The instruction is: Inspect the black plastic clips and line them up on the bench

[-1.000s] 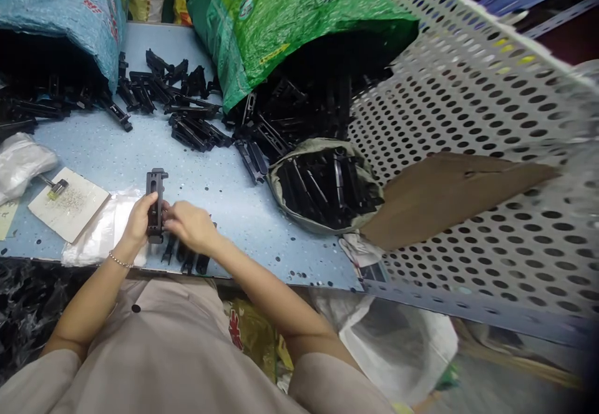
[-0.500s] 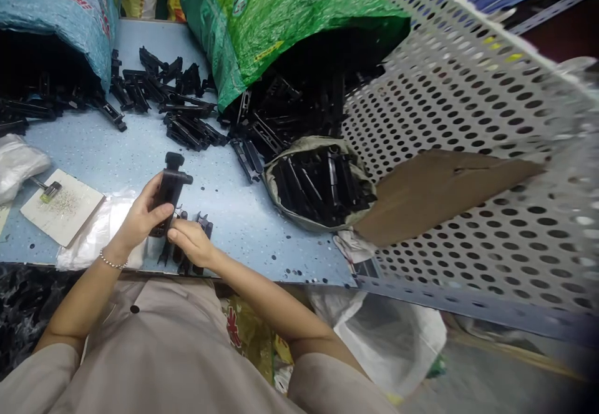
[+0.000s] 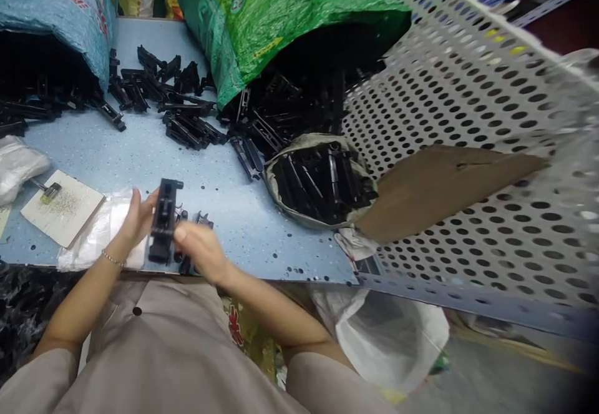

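A long black plastic part (image 3: 163,223), possibly a clamp or holder, stands nearly upright above the front of the table, its ribbed, hollow side showing. My right hand (image 3: 203,250) pinches its right edge between thumb and fingers. Just left of the part is my left hand (image 3: 136,217), thumb raised and apart from the fingers. Those fingertips reach behind the part, so whether they touch it is hidden. Beyond my right hand several similar black parts (image 3: 204,219) lie on the table, partly covered. Clear plastic bags (image 3: 105,230) lie under my left wrist.
Black parts spill from a blue sack (image 3: 56,2) and a green sack (image 3: 262,20). A cloth-rimmed bag (image 3: 299,217) full of them stands at right, beside brown cardboard (image 3: 444,189) and a perforated panel (image 3: 505,120). A white board (image 3: 70,214) lies left.
The black part has been turned over and lowered slightly, showing its hollow side. My left hand has loosened from its grip around it, and my right hand now holds it by the edge.
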Demonstrator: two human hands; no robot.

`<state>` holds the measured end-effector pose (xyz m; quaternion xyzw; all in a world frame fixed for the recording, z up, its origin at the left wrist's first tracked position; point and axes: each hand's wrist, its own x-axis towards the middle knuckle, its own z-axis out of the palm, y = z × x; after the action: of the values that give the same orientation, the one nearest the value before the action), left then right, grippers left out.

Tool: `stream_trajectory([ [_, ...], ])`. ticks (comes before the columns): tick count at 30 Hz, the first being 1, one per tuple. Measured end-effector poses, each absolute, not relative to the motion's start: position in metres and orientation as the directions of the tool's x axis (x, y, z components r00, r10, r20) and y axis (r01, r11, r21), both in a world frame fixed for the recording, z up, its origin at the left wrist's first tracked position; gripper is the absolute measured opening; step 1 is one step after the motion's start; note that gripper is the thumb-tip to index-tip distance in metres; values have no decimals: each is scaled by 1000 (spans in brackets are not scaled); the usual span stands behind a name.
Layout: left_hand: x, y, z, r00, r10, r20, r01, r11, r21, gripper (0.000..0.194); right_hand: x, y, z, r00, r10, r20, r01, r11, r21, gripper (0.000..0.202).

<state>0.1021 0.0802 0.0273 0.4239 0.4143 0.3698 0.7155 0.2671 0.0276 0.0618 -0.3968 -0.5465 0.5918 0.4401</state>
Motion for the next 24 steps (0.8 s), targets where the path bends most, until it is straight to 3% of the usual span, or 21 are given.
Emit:
stream_trajectory([
  [2, 101, 98, 45, 399, 891, -217, -255, 335, 907, 92, 247, 15, 45, -371, 922, -112, -151, -179, -972, 48],
  [5, 97, 101, 80, 463, 886, -6, -75, 46, 996, 75, 234, 20, 14, -376, 880, -291, -239, -395, -887, 48],
  [7, 95, 88, 94, 520, 844, 133, 106, -219, 970, 74, 239, 34, 0, -369, 873, -318, -219, -414, -883, 45],
  [10, 89, 66, 89, 513, 813, 276, 284, -464, 839, 67, 256, 59, -3, -497, 818, -290, 14, -326, -945, 38],
  [13, 83, 58, 55, 267, 945, 186, 434, -291, 853, 73, 270, 97, 3, -558, 798, -229, 335, -36, -941, 29],
  [15, 87, 55, 24, 104, 995, 1, 475, -51, 879, 74, 279, 137, 4, -367, 927, -76, 545, 148, -825, 25],
  [17, 98, 50, -7, 58, 991, -121, 490, 78, 868, 74, 289, 185, 2, -75, 991, 114, 737, 132, -662, 32],
  [19, 113, 41, -31, 68, 991, -113, 512, 63, 857, 75, 301, 231, -4, 93, 982, 164, 837, 12, -547, 46],
  [22, 126, 30, -45, 117, 991, -61, 516, -8, 857, 74, 320, 269, -12, 91, 990, 104, 875, -30, -483, 63],
  [24, 125, 32, -40, 138, 989, -53, 476, -19, 879, 70, 327, 262, -17, 88, 990, 106, 848, -19, -529, 59],
])
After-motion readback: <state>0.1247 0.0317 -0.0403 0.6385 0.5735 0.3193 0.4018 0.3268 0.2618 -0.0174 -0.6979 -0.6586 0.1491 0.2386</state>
